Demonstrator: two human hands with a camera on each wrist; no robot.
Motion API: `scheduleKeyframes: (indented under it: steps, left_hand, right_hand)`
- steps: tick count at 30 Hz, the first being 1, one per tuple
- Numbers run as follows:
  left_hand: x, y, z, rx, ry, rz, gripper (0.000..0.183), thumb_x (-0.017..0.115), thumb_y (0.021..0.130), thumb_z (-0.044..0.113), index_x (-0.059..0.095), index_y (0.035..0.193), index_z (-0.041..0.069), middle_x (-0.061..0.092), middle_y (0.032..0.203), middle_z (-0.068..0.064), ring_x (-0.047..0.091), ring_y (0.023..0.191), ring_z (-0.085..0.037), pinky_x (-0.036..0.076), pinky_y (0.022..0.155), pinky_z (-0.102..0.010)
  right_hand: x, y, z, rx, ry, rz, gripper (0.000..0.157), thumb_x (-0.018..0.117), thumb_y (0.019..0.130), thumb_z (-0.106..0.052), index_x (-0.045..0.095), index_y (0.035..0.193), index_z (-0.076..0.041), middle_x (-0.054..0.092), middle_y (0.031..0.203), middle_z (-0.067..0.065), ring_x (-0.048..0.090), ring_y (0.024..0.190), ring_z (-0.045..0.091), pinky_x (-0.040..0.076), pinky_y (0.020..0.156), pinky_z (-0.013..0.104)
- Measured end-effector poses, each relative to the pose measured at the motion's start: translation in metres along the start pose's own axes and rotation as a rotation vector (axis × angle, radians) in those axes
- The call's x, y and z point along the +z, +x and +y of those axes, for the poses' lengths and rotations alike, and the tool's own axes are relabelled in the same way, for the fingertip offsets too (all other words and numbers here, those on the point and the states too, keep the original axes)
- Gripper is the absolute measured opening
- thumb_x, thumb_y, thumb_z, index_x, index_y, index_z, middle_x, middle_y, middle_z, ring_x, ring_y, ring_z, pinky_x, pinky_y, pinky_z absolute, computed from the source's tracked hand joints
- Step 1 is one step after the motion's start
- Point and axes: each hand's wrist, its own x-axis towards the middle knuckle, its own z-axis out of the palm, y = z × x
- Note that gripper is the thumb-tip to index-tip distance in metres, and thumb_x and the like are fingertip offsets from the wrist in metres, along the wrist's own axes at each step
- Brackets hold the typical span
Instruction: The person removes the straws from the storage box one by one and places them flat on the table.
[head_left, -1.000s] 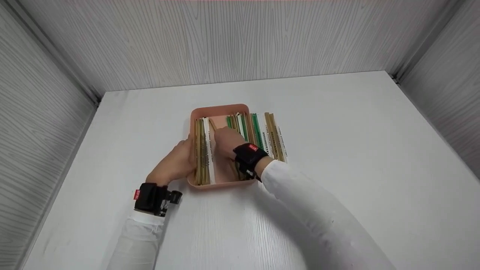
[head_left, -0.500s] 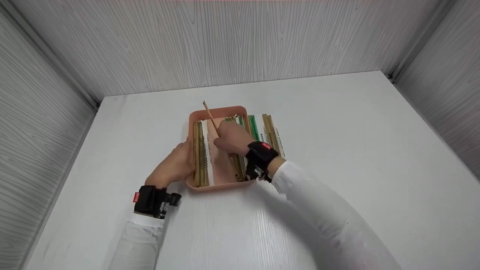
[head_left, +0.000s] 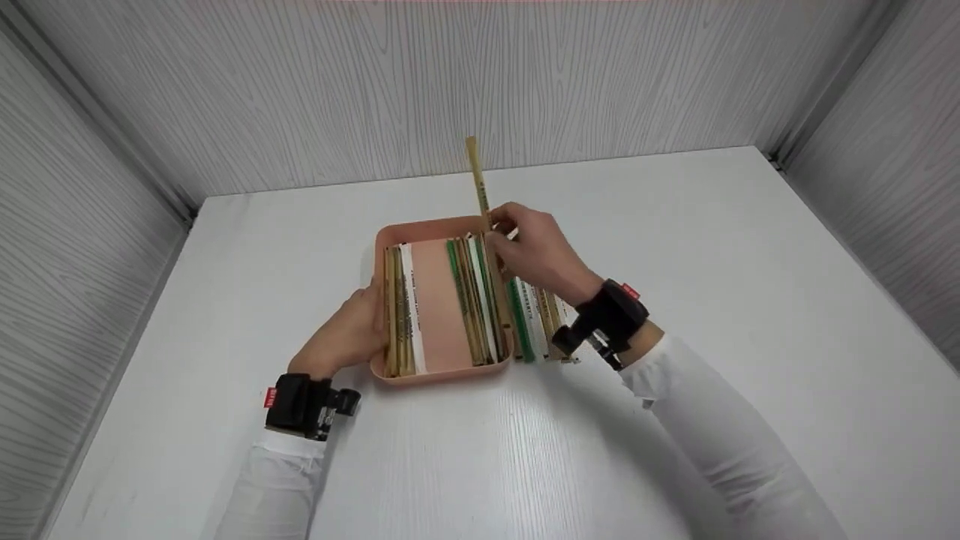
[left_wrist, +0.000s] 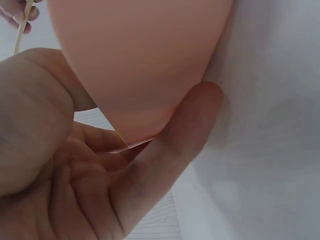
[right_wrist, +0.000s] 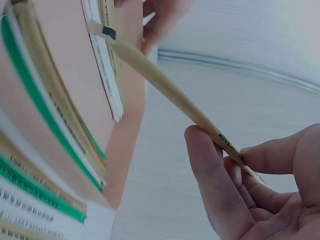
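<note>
Tan stick [head_left: 478,180] above tray rim [head_left: 431,227]; gap between rows [head_left: 406,311].

White sleeves [head_left: 727,435], black wristbands [head_left: 291,405]
Each wristband carries a small red tag [head_left: 629,291] with pale marks and, on the inner side, a stubby black cylinder [head_left: 346,402]; the sleeves are long and plain, the right one creased.

This looks like a lab-style recording booth. Pale wood-grain panels [head_left: 375,97] wall in a white bench [head_left: 675,247] at the back and both sides, grey strips [head_left: 828,82] line the corners, and the person wears wrist cameras [head_left: 568,339].
</note>
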Motion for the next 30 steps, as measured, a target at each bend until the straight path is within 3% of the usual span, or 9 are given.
scheduleKeyframes:
  steps: [8, 12, 20, 25, 30]
  left_hand:
    - [-0.004, 0.001, 0.000, 0.035, -0.004, 0.006, 0.053, 0.076, 0.092, 0.011, 0.050, 0.136, -0.004, 0.067, 0.100, -0.015, 0.064, 0.086, -0.025, 0.052, 0.076, -0.038]
    - [-0.005, 0.000, -0.001, 0.022, -0.008, 0.014, 0.064, 0.076, 0.090, 0.008, 0.045, 0.144, -0.006, 0.066, 0.108, -0.017, 0.062, 0.094, -0.028, 0.050, 0.082, -0.040]
    - [-0.005, -0.004, -0.006, -0.013, -0.035, 0.030, 0.079, 0.073, 0.092, 0.008, 0.031, 0.158, -0.007, 0.057, 0.137, -0.025, 0.054, 0.120, -0.036, 0.044, 0.104, -0.052]
    - [-0.008, -0.005, -0.004, -0.023, -0.030, 0.016, 0.081, 0.071, 0.093, 0.008, 0.027, 0.159, -0.007, 0.052, 0.144, -0.028, 0.051, 0.127, -0.038, 0.041, 0.107, -0.053]
    - [-0.014, -0.008, -0.001, -0.095, -0.037, -0.022, 0.090, 0.066, 0.091, 0.005, 0.013, 0.163, -0.007, 0.043, 0.154, -0.031, 0.050, 0.133, -0.042, 0.045, 0.107, -0.052]
  right_hand:
    - [-0.046, -0.017, 0.029, 0.058, 0.045, 0.071, 0.035, 0.057, 0.105, -0.013, 0.060, 0.137, 0.001, 0.064, 0.112, 0.017, 0.071, 0.083, 0.026, 0.062, 0.070, 0.033]
    - [-0.058, -0.021, 0.049, 0.110, 0.038, 0.081, 0.035, 0.059, 0.103, -0.012, 0.062, 0.134, 0.004, 0.064, 0.111, 0.019, 0.072, 0.082, 0.023, 0.061, 0.068, 0.030]
    - [-0.062, -0.027, 0.092, 0.240, 0.007, 0.005, 0.037, 0.058, 0.102, -0.011, 0.060, 0.134, 0.008, 0.064, 0.112, 0.022, 0.073, 0.079, 0.022, 0.062, 0.067, 0.034]
    - [-0.060, -0.026, 0.108, 0.338, -0.003, -0.067, 0.040, 0.059, 0.100, -0.009, 0.059, 0.134, 0.012, 0.063, 0.113, 0.025, 0.072, 0.081, 0.022, 0.062, 0.070, 0.034]
    - [-0.057, -0.024, 0.116, 0.370, -0.061, -0.090, 0.039, 0.058, 0.097, -0.007, 0.060, 0.129, 0.015, 0.069, 0.106, 0.025, 0.071, 0.073, 0.019, 0.062, 0.067, 0.032]
